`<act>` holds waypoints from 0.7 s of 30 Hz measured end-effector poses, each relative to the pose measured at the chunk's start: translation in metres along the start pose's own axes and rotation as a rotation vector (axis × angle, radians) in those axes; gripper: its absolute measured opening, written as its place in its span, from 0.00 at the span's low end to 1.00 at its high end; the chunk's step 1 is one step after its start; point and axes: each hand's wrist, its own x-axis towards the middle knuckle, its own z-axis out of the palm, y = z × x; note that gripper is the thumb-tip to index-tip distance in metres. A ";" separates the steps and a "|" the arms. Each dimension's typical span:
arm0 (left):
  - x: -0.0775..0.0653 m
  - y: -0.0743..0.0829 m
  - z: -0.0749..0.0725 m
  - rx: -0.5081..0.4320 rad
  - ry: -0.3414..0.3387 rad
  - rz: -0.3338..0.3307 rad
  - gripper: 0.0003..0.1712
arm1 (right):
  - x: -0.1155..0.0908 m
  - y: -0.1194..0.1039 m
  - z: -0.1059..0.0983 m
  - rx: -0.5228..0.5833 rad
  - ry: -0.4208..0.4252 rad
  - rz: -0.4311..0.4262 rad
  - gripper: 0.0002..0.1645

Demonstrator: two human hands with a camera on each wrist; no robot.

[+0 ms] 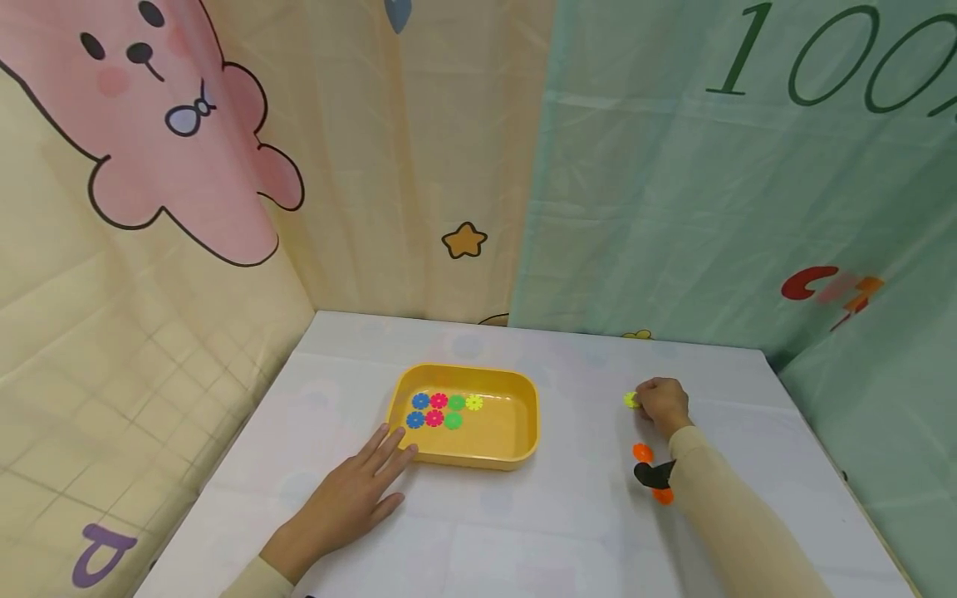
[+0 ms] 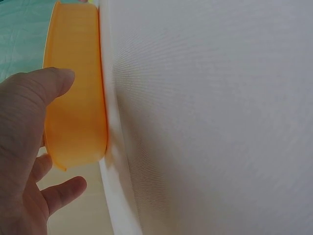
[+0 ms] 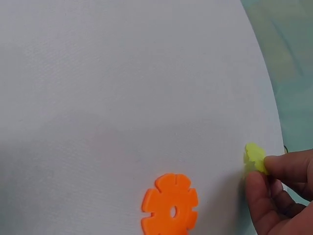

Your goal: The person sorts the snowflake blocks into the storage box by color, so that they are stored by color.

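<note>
Looking down at the white table (image 1: 568, 531), we see the yellow tray (image 1: 512, 432) with its long side running from nine o'clock to three o'clock. Our left hand (image 1: 355, 500) is the nearer one to it, fingers straight and spread wide, with tips at the rim by the tray's eight o'clock corner. Our right hand (image 1: 663, 403) is well apart from the tray, so from there the tray lies almost straight over at nine o'clock, and we think that sideways line matters most. Our right thumb and finger make a narrow pinch on the edge of a small yellow-green flower (image 3: 254, 156), which pokes out toward nine o'clock, the tray's side. It looks tipped, and we can't tell if it touches the table. Two orange flowers (image 1: 643, 453) lie near, around seven and six o'clock from that hand. Inside the tray, seven more flowers (image 1: 457, 402) lie in two rows, and the only yellow one (image 1: 474, 403) ends the far row at three o'clock.
</note>
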 end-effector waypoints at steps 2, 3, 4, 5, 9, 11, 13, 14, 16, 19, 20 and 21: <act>0.000 0.001 -0.001 0.002 0.007 0.003 0.42 | 0.001 0.001 0.000 0.043 -0.005 0.016 0.16; 0.000 0.001 -0.001 0.002 0.010 0.004 0.42 | 0.002 0.001 0.000 0.061 -0.006 0.021 0.17; 0.000 0.001 -0.001 0.004 0.014 0.005 0.42 | 0.003 0.001 0.000 0.075 -0.005 0.021 0.17; 0.000 0.001 -0.001 0.003 0.017 0.005 0.42 | 0.003 0.001 0.000 0.090 -0.007 0.019 0.18; 0.000 0.001 -0.001 0.005 0.017 0.007 0.42 | 0.002 -0.002 0.000 0.166 -0.027 0.020 0.19; 0.000 0.001 -0.001 0.004 0.011 0.007 0.42 | 0.000 -0.005 0.000 0.217 -0.047 0.020 0.20; 0.000 0.001 -0.001 0.003 0.003 0.005 0.42 | -0.003 -0.008 0.000 0.266 -0.072 0.015 0.20; 0.000 0.001 -0.001 0.003 -0.002 0.003 0.42 | -0.004 -0.010 0.000 0.288 -0.082 0.007 0.20; 0.000 0.001 -0.001 0.004 -0.008 0.001 0.42 | -0.005 -0.015 0.000 0.321 -0.099 0.003 0.21; 0.000 0.001 -0.001 0.009 -0.012 -0.002 0.42 | -0.007 -0.020 0.000 0.368 -0.117 -0.013 0.22; 0.000 0.000 -0.001 0.011 -0.012 -0.002 0.42 | -0.007 -0.023 0.000 0.385 -0.124 -0.013 0.22; 0.000 0.000 -0.001 0.013 -0.011 -0.001 0.42 | -0.008 -0.025 0.000 0.402 -0.129 -0.010 0.22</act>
